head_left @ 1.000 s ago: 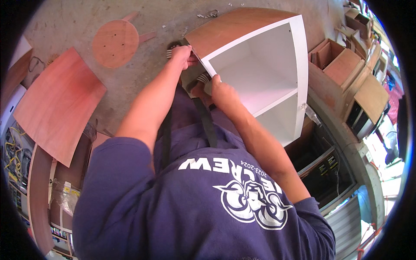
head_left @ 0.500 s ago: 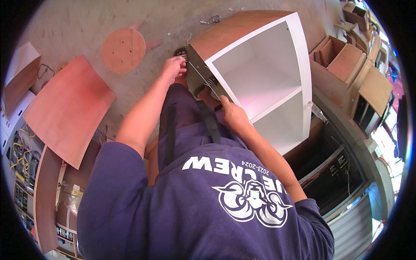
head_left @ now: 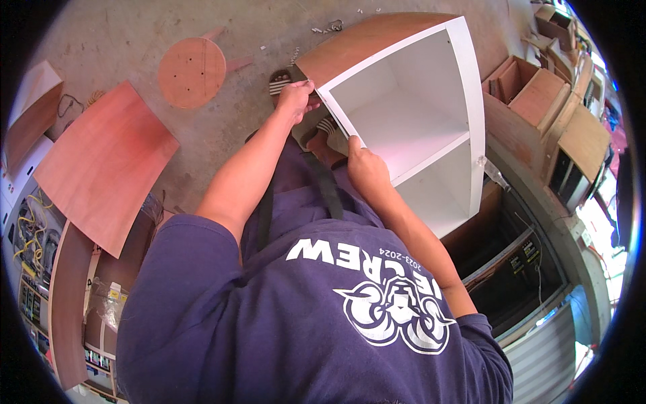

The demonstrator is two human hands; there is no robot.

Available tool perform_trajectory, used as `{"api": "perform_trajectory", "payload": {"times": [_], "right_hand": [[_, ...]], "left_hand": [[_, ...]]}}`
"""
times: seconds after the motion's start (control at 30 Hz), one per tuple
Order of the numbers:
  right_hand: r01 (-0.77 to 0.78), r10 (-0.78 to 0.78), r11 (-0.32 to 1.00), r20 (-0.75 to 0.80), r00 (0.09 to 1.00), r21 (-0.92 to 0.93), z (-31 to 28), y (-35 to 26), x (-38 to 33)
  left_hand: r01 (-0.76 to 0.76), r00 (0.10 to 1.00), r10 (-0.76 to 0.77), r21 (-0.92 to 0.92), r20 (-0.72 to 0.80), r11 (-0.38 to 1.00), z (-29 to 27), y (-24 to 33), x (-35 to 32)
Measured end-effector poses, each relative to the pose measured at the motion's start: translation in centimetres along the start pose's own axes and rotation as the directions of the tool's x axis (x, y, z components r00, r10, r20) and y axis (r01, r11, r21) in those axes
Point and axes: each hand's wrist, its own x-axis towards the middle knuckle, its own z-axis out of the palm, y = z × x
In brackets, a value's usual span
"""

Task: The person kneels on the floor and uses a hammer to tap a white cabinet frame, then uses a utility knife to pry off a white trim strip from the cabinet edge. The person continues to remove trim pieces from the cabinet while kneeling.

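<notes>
A box cabinet (head_left: 410,114), white inside with one shelf and brown veneer outside, lies tilted on the concrete floor in front of me. My left hand (head_left: 296,97) grips its near top corner. Lower on the same white front edge, my right hand (head_left: 363,161) is closed around it. My feet in striped sandals (head_left: 328,128) stand just below that edge, partly hidden by my arms and dark blue shirt.
A round wooden disc (head_left: 192,71) and a large reddish-brown panel (head_left: 101,161) lie on the floor to the left. A curved board (head_left: 67,296) stands at the lower left. Wooden boxes (head_left: 531,87) are stacked on the right, above a dark open unit (head_left: 511,262). Small hardware (head_left: 328,27) lies near the top.
The cabinet has come nearer and turned a little, showing more of its brown side. My right hand has slid lower along the front edge; my left hand stays at the corner.
</notes>
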Motion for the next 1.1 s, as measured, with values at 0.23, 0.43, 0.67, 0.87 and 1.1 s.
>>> {"api": "perform_trajectory", "payload": {"times": [0.23,0.43,0.67,0.87,1.1], "right_hand": [[0.011,-0.011,0.999,-0.012,1.000,-0.044,-0.1,-0.3,0.1],[-0.017,0.018,1.000,0.044,0.999,-0.025,-1.3,0.3,0.2],[-0.030,0.031,0.999,0.061,0.998,-0.017,-2.3,0.0,0.5],[-0.071,0.064,0.994,0.081,0.995,0.078,-2.6,-0.3,1.0],[0.011,-0.014,0.998,0.051,0.999,0.059,-0.7,1.0,2.9]], "left_hand": [[0.011,0.999,-0.012,0.012,0.047,1.000,-0.6,0.3,-0.1],[0.023,1.000,-0.024,0.082,0.008,0.996,0.3,0.2,0.1],[0.076,0.996,-0.075,0.026,-0.057,0.997,1.0,0.1,0.3],[0.133,0.986,-0.124,0.074,-0.112,0.988,0.9,1.0,1.1],[0.132,0.984,-0.135,-0.028,-0.114,0.991,0.5,0.1,3.1]]}}
